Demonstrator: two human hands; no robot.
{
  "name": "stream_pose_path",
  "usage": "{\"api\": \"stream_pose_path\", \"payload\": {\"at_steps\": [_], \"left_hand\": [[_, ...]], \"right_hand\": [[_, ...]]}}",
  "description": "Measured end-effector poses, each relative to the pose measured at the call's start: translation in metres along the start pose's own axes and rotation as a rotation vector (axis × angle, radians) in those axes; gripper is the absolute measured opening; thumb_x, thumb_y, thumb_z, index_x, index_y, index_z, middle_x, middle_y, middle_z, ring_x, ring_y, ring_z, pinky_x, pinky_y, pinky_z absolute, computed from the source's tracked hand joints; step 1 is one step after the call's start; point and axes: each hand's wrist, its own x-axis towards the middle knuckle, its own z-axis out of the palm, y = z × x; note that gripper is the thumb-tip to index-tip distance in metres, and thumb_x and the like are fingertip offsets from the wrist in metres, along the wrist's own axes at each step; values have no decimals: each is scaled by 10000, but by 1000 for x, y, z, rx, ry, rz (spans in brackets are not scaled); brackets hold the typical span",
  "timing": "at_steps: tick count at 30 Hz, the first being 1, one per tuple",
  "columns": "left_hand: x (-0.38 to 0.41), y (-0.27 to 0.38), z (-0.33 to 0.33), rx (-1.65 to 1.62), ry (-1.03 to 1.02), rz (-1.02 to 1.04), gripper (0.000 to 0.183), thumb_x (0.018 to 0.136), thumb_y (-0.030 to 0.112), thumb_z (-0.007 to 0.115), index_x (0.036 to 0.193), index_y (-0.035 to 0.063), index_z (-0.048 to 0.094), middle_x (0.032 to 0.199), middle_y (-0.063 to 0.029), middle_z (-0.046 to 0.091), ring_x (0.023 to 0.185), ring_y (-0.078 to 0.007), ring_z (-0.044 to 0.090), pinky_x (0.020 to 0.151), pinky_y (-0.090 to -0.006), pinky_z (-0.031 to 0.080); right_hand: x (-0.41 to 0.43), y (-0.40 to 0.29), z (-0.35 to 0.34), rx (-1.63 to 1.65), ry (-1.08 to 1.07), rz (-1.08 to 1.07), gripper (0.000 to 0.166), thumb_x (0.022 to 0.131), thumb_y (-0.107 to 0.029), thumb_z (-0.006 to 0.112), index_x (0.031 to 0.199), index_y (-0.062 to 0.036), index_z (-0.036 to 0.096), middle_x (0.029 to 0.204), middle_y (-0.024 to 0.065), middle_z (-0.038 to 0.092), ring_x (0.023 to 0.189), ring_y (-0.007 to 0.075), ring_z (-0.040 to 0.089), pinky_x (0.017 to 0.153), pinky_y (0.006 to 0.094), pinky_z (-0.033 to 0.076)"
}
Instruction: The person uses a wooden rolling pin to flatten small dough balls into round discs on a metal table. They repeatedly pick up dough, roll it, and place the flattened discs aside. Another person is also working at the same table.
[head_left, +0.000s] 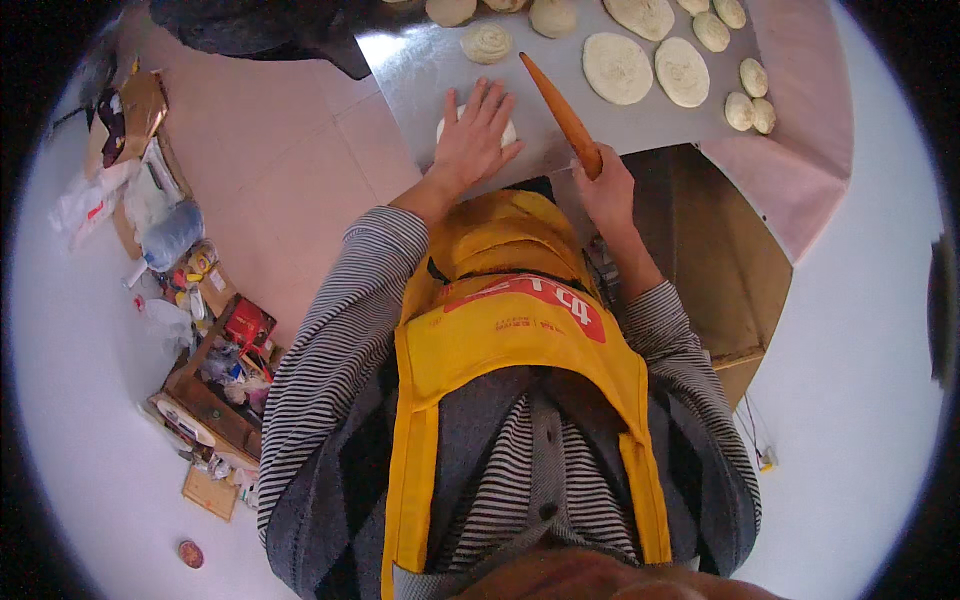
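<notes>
My left hand (476, 139) lies palm down with spread fingers on a piece of dough (508, 133), which it mostly covers, near the edge of the metal worktop (540, 124). In my right hand (606, 184) is one end of a tapered wooden rolling pin (561, 112), its tip pointing away over the worktop. Beyond my left hand lies a round, coiled dough piece (487, 43). Flattened dough rounds (618, 68) rest right of the rolling pin, and several small dough pieces (739, 111) sit near the right edge.
More dough balls (553, 16) line the far side of the worktop. Pink sheeting (780, 180) hangs at its right corner, above a brown cabinet or box (712, 247). At the left, a plastic bottle (174, 234) and a red box (249, 322) stand among household clutter.
</notes>
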Motion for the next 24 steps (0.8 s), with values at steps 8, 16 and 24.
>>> {"api": "stream_pose_path", "payload": {"at_steps": [8,16,24], "left_hand": [[-40,-48,-15,-352,385,-59,699,911,373,654,1453,12,399,1535,-204,352,1459,-408,265,1167,-613,202],[-88,-43,-18,-236,292,-140,642,905,264,676,1431,5,412,1522,-194,385,1441,-437,296,1179,-597,196],[-85,-39,12,-93,190,-304,661,952,375,596,1470,21,388,1547,-187,360,1467,-415,259,1176,-612,169]], "right_hand": [[31,-18,40,-216,10,-409,433,888,-216,696,1268,-48,575,1014,154,623,947,350,626,787,440,533],[10,-5,48,-373,-90,-555,473,858,-233,728,1280,-76,583,1014,133,628,906,327,637,746,422,541],[44,-22,73,-398,146,-776,539,829,-354,726,1266,-69,591,1070,131,651,968,333,629,828,451,511]]}}
